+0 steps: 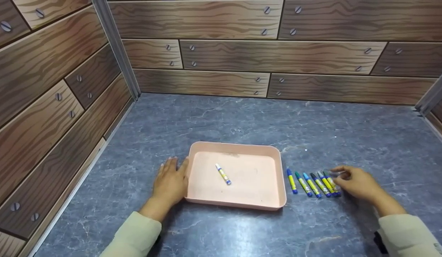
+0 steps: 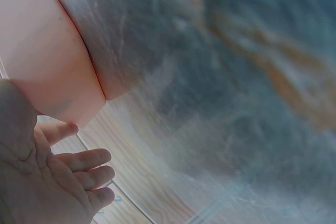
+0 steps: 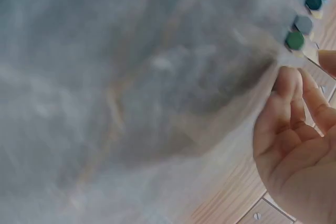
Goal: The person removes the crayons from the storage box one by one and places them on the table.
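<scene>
My left hand (image 1: 170, 182) rests at the left side of a shallow pink tray (image 1: 235, 205), fingers extended along its wall. In the left wrist view the left hand (image 2: 63, 169) has spread fingers beside the tray's pink wall (image 2: 47, 40). One white-tipped crayon (image 1: 223, 174) with a yellow wrapper lies inside the tray. Right of the tray, several crayons lie in a row, from a blue one (image 1: 292, 181) to a dark green one (image 1: 330, 182). My right hand (image 1: 358, 184) is at the row's right end, thumb and fingers bent and parted. Beside the right hand (image 3: 299, 145) is a green crayon end (image 3: 294, 41).
The crayons stand on a dark grey-blue marbled tabletop (image 1: 214, 117). Wood-patterned panels form a back wall (image 1: 228, 55) and a left wall (image 1: 53, 117). A grey metal post (image 1: 117, 46) marks their corner.
</scene>
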Demonstrator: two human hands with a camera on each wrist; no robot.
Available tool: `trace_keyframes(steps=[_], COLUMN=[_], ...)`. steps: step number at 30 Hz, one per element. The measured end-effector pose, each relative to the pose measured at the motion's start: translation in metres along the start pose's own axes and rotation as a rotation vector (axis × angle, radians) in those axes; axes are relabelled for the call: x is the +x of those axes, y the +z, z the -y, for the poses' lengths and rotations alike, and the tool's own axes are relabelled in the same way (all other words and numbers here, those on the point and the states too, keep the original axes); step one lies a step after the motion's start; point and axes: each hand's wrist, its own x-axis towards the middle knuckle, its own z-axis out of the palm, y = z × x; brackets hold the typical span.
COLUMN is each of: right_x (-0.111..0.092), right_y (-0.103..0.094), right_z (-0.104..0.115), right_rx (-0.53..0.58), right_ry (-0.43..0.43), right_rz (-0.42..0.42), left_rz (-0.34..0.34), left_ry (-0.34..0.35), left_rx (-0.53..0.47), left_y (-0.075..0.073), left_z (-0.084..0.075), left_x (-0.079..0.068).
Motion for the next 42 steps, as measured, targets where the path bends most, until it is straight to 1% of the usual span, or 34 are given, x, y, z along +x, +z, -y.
trace_keyframes(steps=[4, 8, 11, 13, 15, 19, 25, 31, 37, 42], right_x=[0.004, 0.008, 0.012, 0.014, 0.017, 0.022, 0.030, 0.039, 0.048, 0.054], right_y=[-0.009, -0.016, -0.016, -0.015, -0.013, -0.007, 0.004, 0.016, 0.031, 0.046], right_z=[0.008, 0.019, 0.028, 0.035, 0.042, 0.059, 0.088, 0.112, 0.132, 0.148], right_rx=[-0.035, -0.137, -0.214, -0.239, -0.256, -0.275, -0.266, -0.273, -0.268, -0.274], right_ry=[-0.020, -0.004, 0.023, 0.034, 0.028, -0.002, -0.074, -0.141, -0.177, -0.210], right_rz=[-0.023, -0.042, -0.057, -0.069, -0.086, -0.114, -0.128, -0.118, -0.111, -0.099], left_rz=[0.003, 0.003, 0.000, -0.002, -0.002, -0.012, -0.035, -0.028, 0.002, -0.013], left_ry=[-0.007, -0.011, -0.012, -0.014, -0.017, -0.014, -0.004, -0.006, -0.020, -0.010], left_rx=[-0.004, -0.006, -0.001, -0.003, -0.004, -0.006, 0.001, -0.004, -0.003, -0.003], left_y=[-0.001, -0.002, -0.003, -0.003, -0.003, -0.002, -0.001, -0.001, -0.002, 0.000], left_z=[0.001, 0.002, 0.003, 0.004, 0.004, 0.005, 0.006, 0.005, 0.003, 0.002], left_x=[-0.001, -0.002, -0.002, -0.003, -0.003, -0.002, -0.001, 0.000, 0.000, 0.001])
